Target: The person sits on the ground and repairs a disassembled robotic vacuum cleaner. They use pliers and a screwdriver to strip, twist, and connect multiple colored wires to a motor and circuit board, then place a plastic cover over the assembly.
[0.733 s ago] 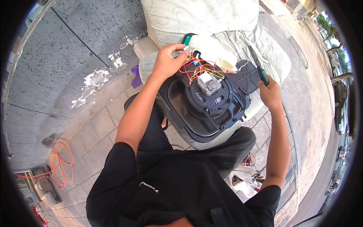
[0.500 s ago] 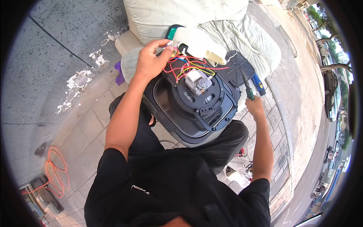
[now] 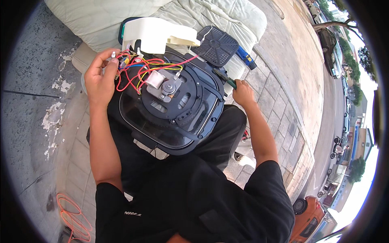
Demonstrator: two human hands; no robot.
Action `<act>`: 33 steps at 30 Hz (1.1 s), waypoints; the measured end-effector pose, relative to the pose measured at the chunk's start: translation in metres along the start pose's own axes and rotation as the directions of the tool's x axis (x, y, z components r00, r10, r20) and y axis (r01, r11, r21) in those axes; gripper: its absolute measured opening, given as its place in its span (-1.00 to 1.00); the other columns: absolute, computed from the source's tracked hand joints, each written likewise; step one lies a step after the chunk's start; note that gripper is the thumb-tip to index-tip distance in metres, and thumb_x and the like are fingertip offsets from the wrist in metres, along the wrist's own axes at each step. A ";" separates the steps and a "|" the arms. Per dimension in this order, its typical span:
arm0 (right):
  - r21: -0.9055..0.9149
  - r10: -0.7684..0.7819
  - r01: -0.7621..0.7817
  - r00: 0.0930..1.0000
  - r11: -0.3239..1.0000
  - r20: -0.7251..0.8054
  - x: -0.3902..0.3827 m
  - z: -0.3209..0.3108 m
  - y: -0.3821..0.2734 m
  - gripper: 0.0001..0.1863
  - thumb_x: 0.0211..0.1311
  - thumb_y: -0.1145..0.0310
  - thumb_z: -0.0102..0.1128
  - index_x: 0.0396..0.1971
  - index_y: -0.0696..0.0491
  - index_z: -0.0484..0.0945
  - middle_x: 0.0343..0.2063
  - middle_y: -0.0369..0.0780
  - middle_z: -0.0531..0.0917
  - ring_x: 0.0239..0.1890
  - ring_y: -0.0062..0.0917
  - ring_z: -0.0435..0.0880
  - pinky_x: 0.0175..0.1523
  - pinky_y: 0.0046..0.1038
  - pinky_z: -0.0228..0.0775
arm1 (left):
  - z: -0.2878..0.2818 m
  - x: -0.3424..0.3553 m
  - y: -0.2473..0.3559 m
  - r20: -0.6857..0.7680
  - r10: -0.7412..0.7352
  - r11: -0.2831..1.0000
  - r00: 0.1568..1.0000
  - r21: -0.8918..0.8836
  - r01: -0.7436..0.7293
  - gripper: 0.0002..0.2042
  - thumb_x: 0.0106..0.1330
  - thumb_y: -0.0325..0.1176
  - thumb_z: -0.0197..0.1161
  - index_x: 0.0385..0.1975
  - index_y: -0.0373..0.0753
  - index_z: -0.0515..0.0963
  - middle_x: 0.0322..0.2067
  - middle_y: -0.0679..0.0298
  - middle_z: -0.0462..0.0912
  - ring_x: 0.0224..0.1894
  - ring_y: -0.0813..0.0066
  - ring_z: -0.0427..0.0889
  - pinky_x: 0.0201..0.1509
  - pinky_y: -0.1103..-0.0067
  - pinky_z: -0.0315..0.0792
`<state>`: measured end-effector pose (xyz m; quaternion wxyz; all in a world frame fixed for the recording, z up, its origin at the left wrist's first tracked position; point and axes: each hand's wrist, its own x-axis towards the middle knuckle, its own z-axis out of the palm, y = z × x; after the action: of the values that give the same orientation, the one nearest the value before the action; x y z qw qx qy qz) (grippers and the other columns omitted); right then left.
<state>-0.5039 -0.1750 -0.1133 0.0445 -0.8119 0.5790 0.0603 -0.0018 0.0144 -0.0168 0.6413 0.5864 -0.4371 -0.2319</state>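
A black appliance rests in front of me, its top exposing a metal motor, a disc and tangled red, yellow and blue wires. My left hand pinches a small white connector at the left of the wiring. My right hand grips a green-handled tool, whose dark metal end reaches the appliance's right edge; its exact type is unclear. Behind the wiring lie a cream plastic housing, a black perforated plate and a blue-and-black tool.
A pale padded cushion lies behind the appliance. A grey wall with flaking paint is at left, an orange coiled cable at lower left. Paving runs along the right, beside a road with parked cars, scooters and trees.
The view has swung, shifting the appliance left. My right hand and its tool have moved down and inward to the appliance's edge. My left hand still pinches near the wires.
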 end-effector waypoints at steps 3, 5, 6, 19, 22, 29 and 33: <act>0.028 -0.107 0.110 0.991 0.994 -0.078 0.010 0.007 -0.002 -0.51 0.33 0.33 0.33 0.25 0.03 0.59 0.08 -0.03 0.70 0.20 -0.05 0.69 0.28 -0.01 0.58 | 0.003 -0.002 0.002 -0.023 0.041 0.999 0.999 -0.004 -0.041 -0.78 0.54 -0.53 0.28 0.09 -0.37 0.73 0.03 0.27 0.80 -0.08 0.62 0.67 0.05 0.59 0.56; 0.080 -0.165 0.171 0.984 0.982 -0.072 0.019 0.010 -0.009 -0.41 0.30 0.33 0.39 0.34 0.02 0.56 0.09 -0.01 0.69 0.20 -0.02 0.68 0.29 -0.03 0.57 | 0.000 -0.005 0.003 -0.047 0.126 0.990 0.991 0.076 -0.122 -0.79 0.53 -0.54 0.29 0.07 -0.39 0.72 0.05 0.24 0.80 -0.05 0.59 0.68 0.10 0.57 0.55; 0.097 -0.193 0.200 0.978 0.975 -0.076 0.019 0.008 -0.009 -0.37 0.29 0.32 0.40 0.38 0.02 0.54 0.09 -0.01 0.69 0.21 -0.01 0.67 0.29 -0.04 0.57 | -0.001 -0.007 0.004 -0.061 0.168 0.980 0.984 0.120 -0.160 -0.80 0.52 -0.54 0.30 0.06 -0.39 0.72 0.05 0.22 0.80 -0.04 0.57 0.68 0.13 0.56 0.55; 0.552 -0.565 0.629 0.764 0.546 -0.312 0.026 -0.245 -0.262 -0.87 0.40 0.50 0.51 -0.12 0.18 0.81 -0.34 -0.30 0.73 -0.31 -0.72 0.68 -0.18 -0.61 0.49 | 0.011 -0.011 0.011 -0.075 0.401 0.896 0.913 0.239 -0.374 -0.80 0.36 -0.56 0.37 -0.06 -0.29 0.73 -0.07 0.14 0.78 0.00 0.13 0.70 0.15 0.35 0.57; 0.376 -0.787 0.826 0.538 0.420 -0.302 0.019 -0.254 -0.330 -0.85 0.30 0.56 0.54 -0.15 0.17 0.80 -0.33 -0.21 0.74 -0.36 -0.54 0.75 -0.28 -0.50 0.54 | 0.009 -0.013 0.014 -0.086 0.369 0.909 0.926 0.239 -0.340 -0.78 0.32 -0.61 0.36 -0.05 -0.30 0.73 -0.07 0.15 0.78 0.01 0.14 0.70 0.15 0.35 0.56; 0.255 -0.870 0.905 0.406 0.340 -0.280 0.029 -0.240 -0.353 -0.81 0.20 0.61 0.53 -0.18 0.16 0.79 -0.34 -0.18 0.74 -0.40 -0.36 0.78 -0.32 -0.37 0.59 | 0.010 -0.011 0.009 -0.115 0.386 0.909 0.915 0.218 -0.356 -0.76 0.26 -0.60 0.38 -0.07 -0.29 0.73 -0.08 0.17 0.79 0.00 0.16 0.71 0.11 0.35 0.60; 0.162 -0.895 0.945 0.323 0.285 -0.307 0.036 -0.231 -0.354 -0.79 0.18 0.63 0.52 -0.19 0.15 0.74 -0.32 -0.20 0.74 -0.41 -0.48 0.75 -0.30 -0.44 0.58 | 0.007 -0.011 0.009 -0.128 0.351 0.930 0.928 0.166 -0.329 -0.76 0.25 -0.59 0.39 -0.08 -0.29 0.74 -0.08 0.18 0.79 0.00 0.16 0.72 0.12 0.34 0.61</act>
<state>-0.1466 -0.1259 0.1104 0.1534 -0.9792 0.0067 -0.1326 -0.0152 0.0213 -0.0120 0.6605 0.5620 -0.4964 -0.0390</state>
